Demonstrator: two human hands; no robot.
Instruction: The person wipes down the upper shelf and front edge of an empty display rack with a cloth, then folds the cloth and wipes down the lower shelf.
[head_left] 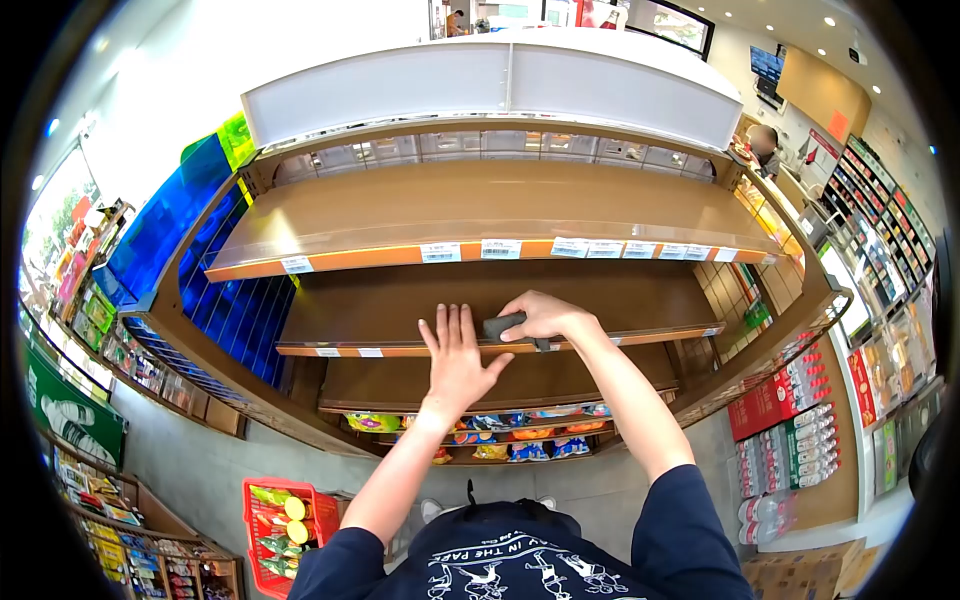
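Observation:
My right hand [545, 316] is closed around a dark grey cloth [504, 326], pressed near the front edge of the middle brown shelf [390, 300]. A bit of the cloth shows below the hand at the shelf's front lip. To its left, my left hand [457, 352] lies flat with fingers stretched out, at the front of the same shelf, holding nothing. The upper shelf [500, 205] above carries an orange strip with several white price labels [501, 249]. Another brown shelf [500, 380] sits below my hands.
Bagged snacks [528, 452] fill the lowest shelves. A red basket [253, 530] with packaged goods stands on the floor at lower left. Wire side panels [750, 290] flank the rack. Packs of bottles [800, 455] stand at right. A person [763, 145] is at the far right back.

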